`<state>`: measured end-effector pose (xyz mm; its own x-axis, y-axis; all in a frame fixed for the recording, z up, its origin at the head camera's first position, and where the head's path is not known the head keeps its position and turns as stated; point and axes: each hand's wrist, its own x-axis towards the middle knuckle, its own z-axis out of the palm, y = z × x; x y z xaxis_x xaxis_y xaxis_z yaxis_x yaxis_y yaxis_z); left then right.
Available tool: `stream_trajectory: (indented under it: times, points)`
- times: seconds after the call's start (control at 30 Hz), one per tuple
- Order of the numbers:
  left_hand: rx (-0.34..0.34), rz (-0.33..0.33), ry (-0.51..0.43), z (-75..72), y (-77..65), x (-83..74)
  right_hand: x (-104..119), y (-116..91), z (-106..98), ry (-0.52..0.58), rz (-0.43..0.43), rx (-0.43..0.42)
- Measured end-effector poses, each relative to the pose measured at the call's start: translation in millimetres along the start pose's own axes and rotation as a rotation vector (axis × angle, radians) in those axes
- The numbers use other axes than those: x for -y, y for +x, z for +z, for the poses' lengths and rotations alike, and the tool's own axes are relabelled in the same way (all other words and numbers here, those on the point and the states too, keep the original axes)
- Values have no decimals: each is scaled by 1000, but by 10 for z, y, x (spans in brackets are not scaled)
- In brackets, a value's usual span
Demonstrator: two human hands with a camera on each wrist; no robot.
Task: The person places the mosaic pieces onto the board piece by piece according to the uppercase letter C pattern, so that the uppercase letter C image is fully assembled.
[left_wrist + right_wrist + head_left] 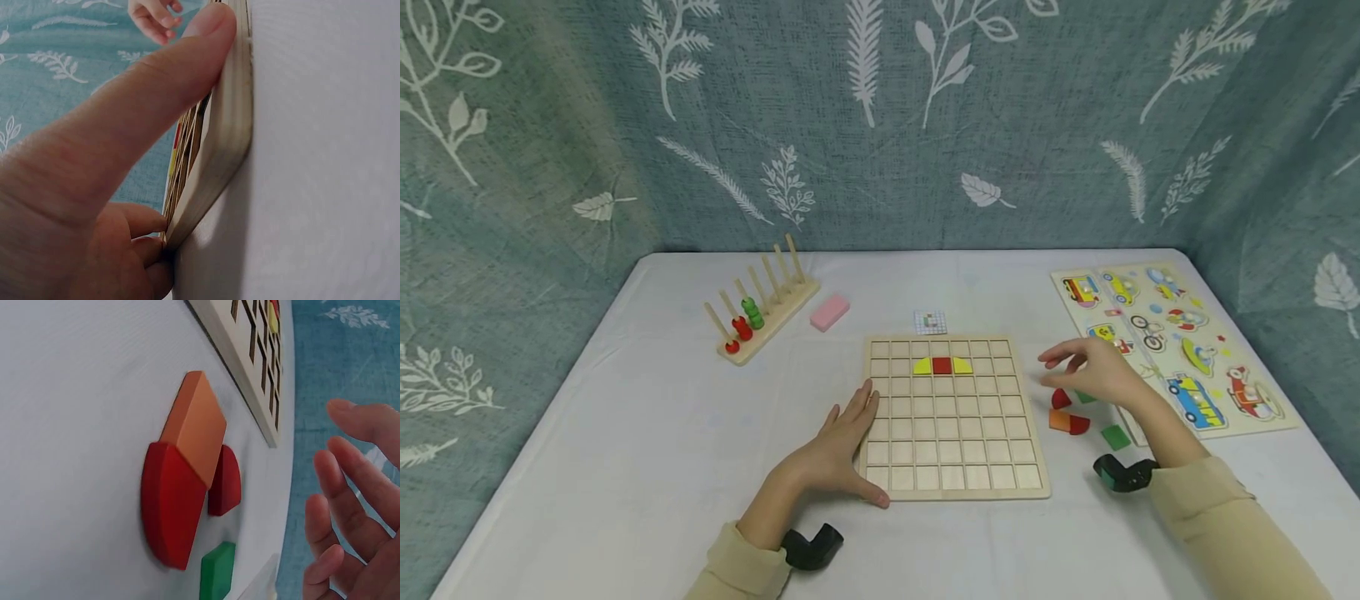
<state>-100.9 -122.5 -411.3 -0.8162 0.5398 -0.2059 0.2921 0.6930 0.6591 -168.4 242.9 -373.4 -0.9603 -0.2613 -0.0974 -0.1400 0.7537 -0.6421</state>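
Observation:
A wooden grid board [962, 429] lies flat on the white table. In its second row from the far edge, a red square [942, 366] sits between two yellow quarter-round pieces. My left hand [838, 454] rests at the board's near left corner, thumb on the near edge and spread fingers along the left side. To the right of the board, my right hand [1093, 371] hovers with loosely bent fingers and nothing between them. Below it lie an orange square [197, 428], two red quarter-round pieces [172, 509] and green pieces [1116, 437], one partly hidden by that hand.
A patterned card [930, 322] lies beyond the board, with a pink block [830, 312] farther left. At the back left stands a peg rack [782, 312] with red and green beads. Picture puzzle boards [1210, 342] cover the right side, under my right forearm.

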Motion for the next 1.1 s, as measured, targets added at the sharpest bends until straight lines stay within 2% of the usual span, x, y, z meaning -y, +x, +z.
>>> stream_trajectory:
  times: [0.2,0.53,0.67,0.9,1.1]
  points:
    - [1,-1,5,3,6,3,-98,-74,-31,5,16,2]
    - [2,-1,2,-3,5,-2,-182,-188,-97,-19,-14,5]
    - [4,-1,-1,-2,6,-1,-205,-211,-112,-32,-36,-6]
    - [8,1,2,-2,4,4,-266,-235,-128,-68,6,0]
    - [0,-2,16,-5,0,-5,-345,-250,-148,-65,-22,11]
